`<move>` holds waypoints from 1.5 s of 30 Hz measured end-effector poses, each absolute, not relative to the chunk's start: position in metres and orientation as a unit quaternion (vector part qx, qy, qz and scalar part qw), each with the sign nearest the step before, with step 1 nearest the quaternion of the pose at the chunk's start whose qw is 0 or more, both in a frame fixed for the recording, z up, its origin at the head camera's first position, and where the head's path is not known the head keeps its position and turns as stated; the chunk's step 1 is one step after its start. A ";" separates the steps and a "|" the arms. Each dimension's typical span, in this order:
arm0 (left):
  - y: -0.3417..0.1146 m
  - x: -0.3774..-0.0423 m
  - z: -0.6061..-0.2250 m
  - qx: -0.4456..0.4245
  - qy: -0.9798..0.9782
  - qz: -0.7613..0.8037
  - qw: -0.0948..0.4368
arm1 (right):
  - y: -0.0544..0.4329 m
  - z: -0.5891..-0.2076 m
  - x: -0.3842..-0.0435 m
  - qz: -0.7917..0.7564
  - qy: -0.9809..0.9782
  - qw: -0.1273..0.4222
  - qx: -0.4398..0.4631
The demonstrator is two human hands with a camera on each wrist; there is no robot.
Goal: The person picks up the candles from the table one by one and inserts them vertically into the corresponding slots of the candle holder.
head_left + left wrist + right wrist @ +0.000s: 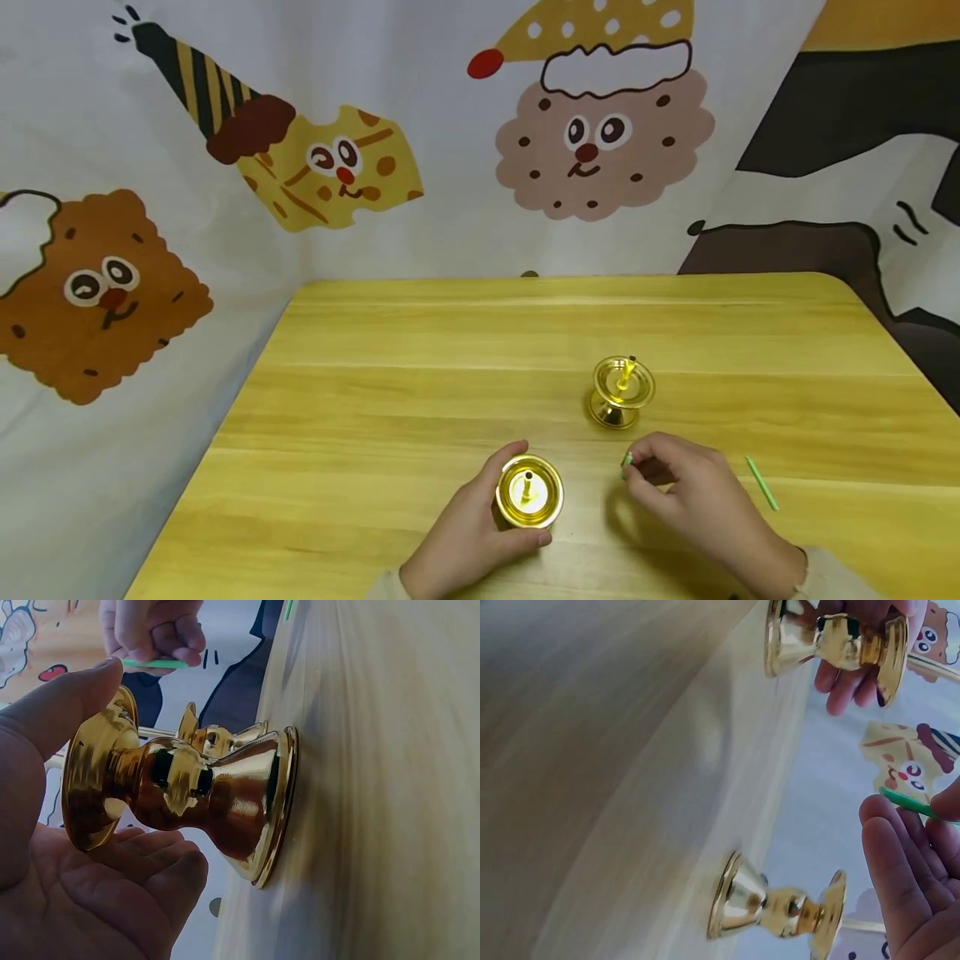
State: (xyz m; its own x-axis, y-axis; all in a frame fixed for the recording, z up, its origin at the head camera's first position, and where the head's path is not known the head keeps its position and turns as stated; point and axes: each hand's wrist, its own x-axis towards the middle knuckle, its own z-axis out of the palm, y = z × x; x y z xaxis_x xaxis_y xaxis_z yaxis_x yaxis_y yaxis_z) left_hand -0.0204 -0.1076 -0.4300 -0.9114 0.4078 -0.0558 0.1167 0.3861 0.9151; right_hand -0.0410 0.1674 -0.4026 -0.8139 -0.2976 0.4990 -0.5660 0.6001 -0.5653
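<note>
My left hand holds a shiny gold candle holder by its upper dish, thumb on one side and fingers on the other. The holder is upright, with a thin tube rising from its dish; its base is at the tabletop. To the right of it, my right hand pinches a slim green candle between thumb and fingers, above the table. From the head view only a short end of this candle shows. A second gold candle holder stands farther back, apart from both hands.
Another thin green candle lies on the wooden table, right of my right hand. A white cloth printed with cartoon biscuits hangs behind the table and along its left side.
</note>
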 end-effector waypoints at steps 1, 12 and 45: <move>-0.108 -0.021 -0.430 0.160 0.820 0.531 0.138 | 0.165 -0.402 -0.041 0.377 -0.875 0.177 0.248; -0.105 -0.022 -0.429 0.156 0.824 0.527 0.138 | 0.148 -0.390 -0.044 0.398 -0.860 0.178 0.265; -0.106 -0.024 -0.429 0.156 0.819 0.533 0.142 | 0.103 -0.373 -0.050 0.472 -0.787 0.181 0.352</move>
State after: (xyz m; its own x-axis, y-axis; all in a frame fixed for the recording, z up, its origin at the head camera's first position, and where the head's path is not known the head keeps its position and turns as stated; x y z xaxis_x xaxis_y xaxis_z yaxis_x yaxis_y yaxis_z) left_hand -0.0236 -0.1060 -0.4289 -0.9113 0.4063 -0.0661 0.1039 0.3823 0.9182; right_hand -0.0498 0.1027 -0.3735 -0.6863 -0.3838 0.6178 -0.7258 0.3058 -0.6162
